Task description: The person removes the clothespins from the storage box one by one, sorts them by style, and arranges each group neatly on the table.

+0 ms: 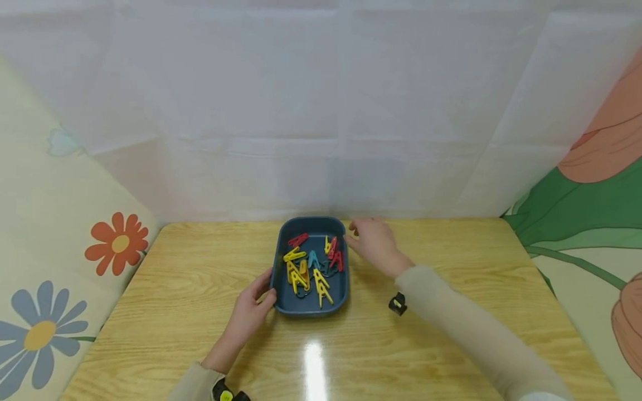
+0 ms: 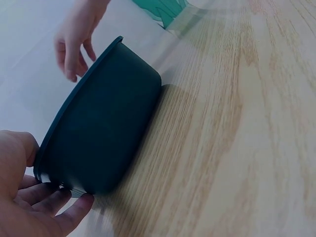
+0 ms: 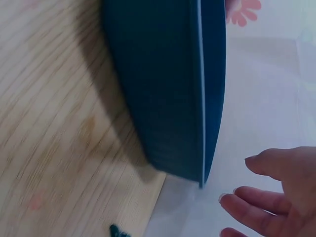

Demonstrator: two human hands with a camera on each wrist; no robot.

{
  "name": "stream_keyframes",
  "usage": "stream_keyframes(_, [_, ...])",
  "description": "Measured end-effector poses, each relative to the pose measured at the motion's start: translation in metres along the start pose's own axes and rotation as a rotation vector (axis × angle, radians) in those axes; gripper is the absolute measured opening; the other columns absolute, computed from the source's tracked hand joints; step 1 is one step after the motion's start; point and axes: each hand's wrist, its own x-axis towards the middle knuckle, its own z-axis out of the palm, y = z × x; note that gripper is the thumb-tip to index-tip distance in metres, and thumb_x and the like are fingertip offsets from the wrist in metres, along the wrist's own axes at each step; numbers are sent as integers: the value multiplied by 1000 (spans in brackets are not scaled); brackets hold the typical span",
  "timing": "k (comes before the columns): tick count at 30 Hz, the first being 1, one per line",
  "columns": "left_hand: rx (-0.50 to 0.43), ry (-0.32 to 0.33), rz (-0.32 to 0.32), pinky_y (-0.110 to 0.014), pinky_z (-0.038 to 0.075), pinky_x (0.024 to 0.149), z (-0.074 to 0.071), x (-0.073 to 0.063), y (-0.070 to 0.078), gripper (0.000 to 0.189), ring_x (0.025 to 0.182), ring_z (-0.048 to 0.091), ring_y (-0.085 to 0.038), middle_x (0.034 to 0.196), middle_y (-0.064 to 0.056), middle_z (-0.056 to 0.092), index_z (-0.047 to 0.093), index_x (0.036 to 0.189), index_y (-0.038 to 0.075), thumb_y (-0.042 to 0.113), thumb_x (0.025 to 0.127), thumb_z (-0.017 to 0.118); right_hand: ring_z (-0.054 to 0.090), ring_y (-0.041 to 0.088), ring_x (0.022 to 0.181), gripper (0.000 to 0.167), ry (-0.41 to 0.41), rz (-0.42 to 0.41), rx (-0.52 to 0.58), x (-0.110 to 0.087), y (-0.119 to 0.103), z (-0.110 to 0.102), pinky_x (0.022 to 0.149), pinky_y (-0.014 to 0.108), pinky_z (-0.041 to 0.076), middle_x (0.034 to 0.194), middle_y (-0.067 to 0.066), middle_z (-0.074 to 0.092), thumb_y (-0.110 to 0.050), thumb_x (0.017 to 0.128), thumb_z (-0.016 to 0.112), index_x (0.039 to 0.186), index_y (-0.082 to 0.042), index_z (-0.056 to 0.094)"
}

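A dark blue plastic bin (image 1: 311,313) sits on the wooden table, with several clothespins (image 1: 298,278) in yellow, red, blue and dark tones lying loose inside. My left hand (image 1: 252,308) holds the bin's near left side, thumb at the rim and fingers against the outer wall. In the left wrist view, the fingers (image 2: 74,210) touch the bin's outer wall (image 2: 98,118). Beside the far right corner is my right hand (image 1: 373,242), its fingers loosely bent. A gap separates it from the bin's rim (image 3: 201,123) in the right wrist view, and nothing is in it.
The wooden table (image 1: 200,262) reaches back to a white sheet (image 1: 261,111) hanging behind it. Flower-print cloths stand at the left (image 1: 45,223) and right (image 1: 577,234). Black wrist straps (image 1: 398,304) show near the sleeves.
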Motion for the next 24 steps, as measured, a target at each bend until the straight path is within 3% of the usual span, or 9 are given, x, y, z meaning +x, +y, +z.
stream_keyframes(10, [-14, 6, 21, -51, 47, 110, 0, 1, -1, 53, 134, 57, -41, 148, -27, 55, 44, 155, -4, 0, 103, 56, 61, 21, 85, 24, -45, -99, -24, -6, -27, 7, 71, 36, 51, 88, 1, 72, -33, 99, 72, 108, -11, 76])
stream_keyframes(14, [-6, -1, 9, -51, 47, 110, 0, 1, 0, 53, 135, 56, -41, 149, -27, 55, 43, 155, -4, 1, 104, 55, 57, 18, 80, 24, -63, -145, -67, -10, -34, 16, 75, 36, 48, 80, -4, 68, -37, 100, 71, 102, -13, 75])
stream_keyframes(21, [12, 6, 18, -52, 47, 109, 2, 1, -1, 54, 134, 56, -43, 148, -28, 55, 43, 155, -6, -1, 103, 55, 57, 19, 83, 24, -89, -198, -79, -20, -44, 32, 81, 38, 41, 88, -5, 75, -40, 98, 73, 102, -17, 78])
stream_keyframes(24, [18, 12, 35, -51, 48, 108, 2, 1, -2, 53, 133, 57, -44, 147, -29, 55, 43, 154, -8, -2, 102, 55, 56, 19, 83, 24, -98, -213, -132, -24, -48, 37, 80, 37, 41, 85, -5, 74, -43, 98, 73, 94, -19, 76])
